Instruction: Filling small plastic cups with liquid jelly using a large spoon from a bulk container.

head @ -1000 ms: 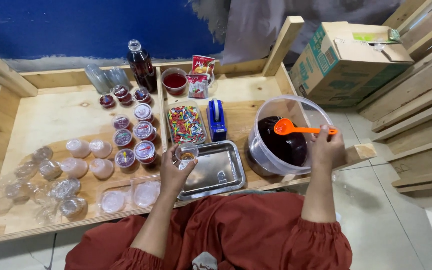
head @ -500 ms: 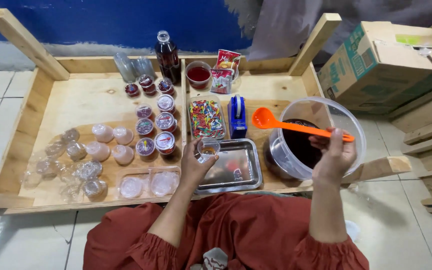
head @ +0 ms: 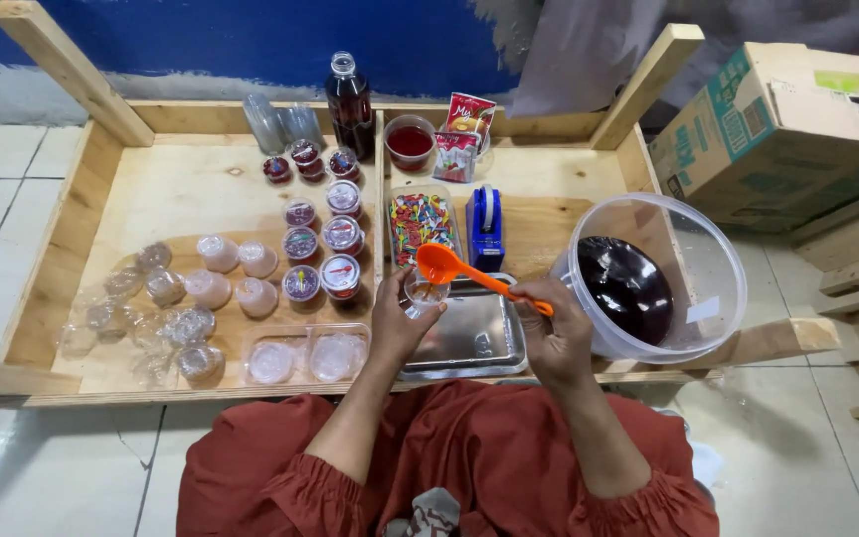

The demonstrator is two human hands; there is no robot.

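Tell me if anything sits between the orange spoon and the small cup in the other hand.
Nothing visible does. The right hand holds the orange spoon with its bowl right over the small clear cup in the left hand, above the metal tray.

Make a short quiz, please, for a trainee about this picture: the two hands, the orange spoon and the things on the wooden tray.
1. What does each hand hold?
2. True or false: the bowl of the spoon is inside the big tub of dark liquid.
3. What lies directly below the cup? A) steel tray B) sprinkles box C) tape dispenser

Key
1. The left hand holds a small clear cup; the right hand holds the orange spoon by its handle.
2. False: the spoon's bowl is over the cup, to the left of the clear tub.
3. A, the steel tray; the sprinkles box and blue tape dispenser lie farther back.
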